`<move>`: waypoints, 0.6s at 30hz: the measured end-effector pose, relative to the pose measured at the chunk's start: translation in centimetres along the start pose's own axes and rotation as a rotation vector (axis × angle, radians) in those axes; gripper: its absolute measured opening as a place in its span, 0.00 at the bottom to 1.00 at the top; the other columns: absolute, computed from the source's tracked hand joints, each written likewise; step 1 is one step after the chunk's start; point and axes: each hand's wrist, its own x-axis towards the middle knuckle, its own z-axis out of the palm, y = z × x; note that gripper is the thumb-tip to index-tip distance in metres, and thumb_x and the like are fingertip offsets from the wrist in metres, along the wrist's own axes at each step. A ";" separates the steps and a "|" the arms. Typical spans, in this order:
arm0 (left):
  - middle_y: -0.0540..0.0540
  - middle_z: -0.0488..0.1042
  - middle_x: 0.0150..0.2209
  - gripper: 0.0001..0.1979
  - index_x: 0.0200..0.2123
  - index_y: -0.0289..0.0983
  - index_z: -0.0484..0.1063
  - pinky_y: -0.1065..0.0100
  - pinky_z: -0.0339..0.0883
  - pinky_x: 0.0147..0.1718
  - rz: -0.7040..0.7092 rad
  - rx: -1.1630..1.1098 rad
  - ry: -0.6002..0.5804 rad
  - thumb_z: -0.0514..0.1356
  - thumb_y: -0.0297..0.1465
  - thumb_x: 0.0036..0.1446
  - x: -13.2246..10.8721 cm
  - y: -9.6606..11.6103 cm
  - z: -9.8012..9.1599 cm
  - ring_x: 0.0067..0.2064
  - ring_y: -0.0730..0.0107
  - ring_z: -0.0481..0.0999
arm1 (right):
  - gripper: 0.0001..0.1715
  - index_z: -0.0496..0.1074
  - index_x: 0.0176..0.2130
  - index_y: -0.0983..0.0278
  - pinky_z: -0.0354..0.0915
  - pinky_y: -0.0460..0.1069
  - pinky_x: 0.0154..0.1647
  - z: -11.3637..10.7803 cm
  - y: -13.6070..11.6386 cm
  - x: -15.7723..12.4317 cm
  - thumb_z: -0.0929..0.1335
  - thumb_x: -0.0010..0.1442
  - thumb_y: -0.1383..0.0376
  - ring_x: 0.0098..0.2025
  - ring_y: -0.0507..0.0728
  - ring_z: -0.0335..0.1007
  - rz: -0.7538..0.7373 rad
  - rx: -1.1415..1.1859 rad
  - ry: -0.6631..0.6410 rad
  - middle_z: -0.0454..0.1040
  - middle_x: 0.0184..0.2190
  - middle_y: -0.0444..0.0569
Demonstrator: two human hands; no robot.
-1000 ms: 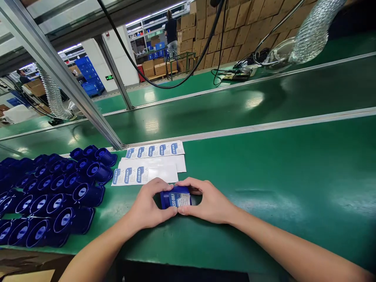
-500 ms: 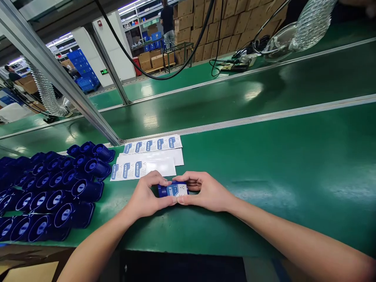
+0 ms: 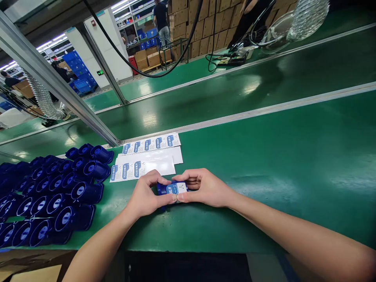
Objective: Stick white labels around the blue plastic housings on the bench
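Note:
A small dark blue plastic part (image 3: 172, 188) with a blue-and-white label on its top rests on the green table between my two hands. My left hand (image 3: 146, 197) grips its left end, thumb pressed along the front edge. My right hand (image 3: 205, 188) holds its right end, fingers curled over the back and thumb meeting the left thumb. Just beyond my hands lie three sticker sheets (image 3: 143, 168) with blue labels, partly used.
Several rows of dark blue parts (image 3: 49, 192) fill the table's left. A metal post (image 3: 58, 80) slants up behind them. A green conveyor belt (image 3: 235, 98) runs behind the table. Cables, a foil duct (image 3: 305, 17), stacked cartons and distant people lie beyond.
My thumbs have slid closer together over the part's front edge, covering more of the label. The view has tipped slightly, shifting everything up in the frame.

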 end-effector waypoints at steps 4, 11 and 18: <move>0.50 0.75 0.38 0.23 0.38 0.37 0.76 0.66 0.67 0.38 -0.100 -0.082 -0.031 0.79 0.31 0.37 0.2 0.4 0.1 0.38 0.68 0.73 | 0.35 0.81 0.46 0.65 0.75 0.65 0.61 -0.2 -0.3 0.1 0.85 0.41 0.55 0.54 0.71 0.81 0.033 0.006 -0.015 0.86 0.48 0.56; 0.58 0.69 0.25 0.27 0.31 0.39 0.65 0.73 0.62 0.25 -0.216 -0.157 -0.136 0.80 0.31 0.33 1.1 0.6 -0.4 0.26 0.76 0.69 | 0.36 0.82 0.47 0.65 0.76 0.64 0.61 -0.2 -0.5 0.0 0.85 0.41 0.55 0.55 0.71 0.81 0.062 -0.001 -0.008 0.86 0.49 0.55; 0.56 0.69 0.26 0.23 0.26 0.38 0.70 0.73 0.59 0.24 -0.228 -0.084 -0.180 0.79 0.32 0.30 2.1 1.3 -0.8 0.26 0.76 0.66 | 0.31 0.83 0.42 0.63 0.76 0.64 0.62 0.1 -0.5 -0.2 0.85 0.39 0.56 0.57 0.72 0.80 0.061 0.001 0.051 0.84 0.53 0.54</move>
